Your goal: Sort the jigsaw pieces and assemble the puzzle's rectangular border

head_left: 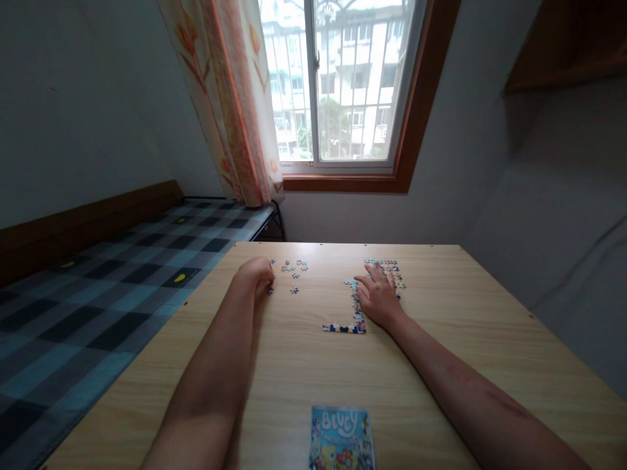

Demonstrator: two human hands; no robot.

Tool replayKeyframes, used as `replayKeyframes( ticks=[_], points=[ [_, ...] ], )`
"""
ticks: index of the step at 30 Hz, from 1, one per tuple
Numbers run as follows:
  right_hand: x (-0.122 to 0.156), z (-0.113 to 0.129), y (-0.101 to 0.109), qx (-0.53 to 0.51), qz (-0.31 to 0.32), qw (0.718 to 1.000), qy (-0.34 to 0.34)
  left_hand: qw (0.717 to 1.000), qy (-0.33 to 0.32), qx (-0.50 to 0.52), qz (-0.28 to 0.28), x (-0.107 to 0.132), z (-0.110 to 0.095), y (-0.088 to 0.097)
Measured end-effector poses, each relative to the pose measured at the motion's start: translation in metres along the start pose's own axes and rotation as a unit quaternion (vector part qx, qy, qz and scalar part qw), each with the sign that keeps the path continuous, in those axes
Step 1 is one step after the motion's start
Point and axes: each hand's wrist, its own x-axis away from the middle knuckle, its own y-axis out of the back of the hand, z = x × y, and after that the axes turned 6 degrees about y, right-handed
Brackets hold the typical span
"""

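My left hand [257,271] rests on the table's left part with its fingers curled closed, and what lies within them is hidden. Small jigsaw pieces show at its edge, and several loose jigsaw pieces [294,275] are scattered just to its right. Fingers spread, my right hand [381,297] lies open over the joined jigsaw section [359,320], covering part of it. That section has an upright strip and a row of pieces [340,328] running left from its near end. More puzzle pieces [392,264] lie beyond and beside the right fingers.
On the wooden table [294,372], a blue picture sheet or box marked "Bluey" [340,437] lies near me. A bed with a checked cover [147,241] stands at the left. Behind the table are a window [343,85] and a flowered curtain [225,98].
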Motion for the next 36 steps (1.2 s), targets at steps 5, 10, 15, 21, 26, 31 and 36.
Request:
replayKeyframes(
  ticks=[5,10,15,21,26,31,36],
  points=[
    [0.0,0.0,0.001,0.0,0.008,1.0,0.008,0.999,0.01,-0.007,0.041,0.002,-0.001,-0.004],
    [0.0,0.0,0.001,-0.005,0.016,1.0,0.006,0.996,-0.019,0.041,0.078,0.005,-0.001,0.004],
    [-0.001,0.0,0.001,-0.001,0.024,1.0,0.004,0.986,-0.09,0.118,0.076,0.016,-0.032,0.014],
    [-0.002,0.0,0.0,0.013,0.046,0.999,0.005,0.946,-0.206,0.242,0.058,0.045,-0.11,-0.034],
    [-0.003,0.003,0.002,0.024,0.075,0.997,0.001,0.948,-0.211,0.239,0.006,0.056,-0.131,-0.07],
    [-0.004,0.004,0.003,0.032,0.093,0.995,0.003,0.95,-0.217,0.222,-0.03,0.057,-0.13,-0.075],
    [-0.004,0.003,0.002,0.032,0.09,0.995,0.01,0.954,-0.223,0.193,-0.057,0.059,-0.132,-0.076]
  ],
)
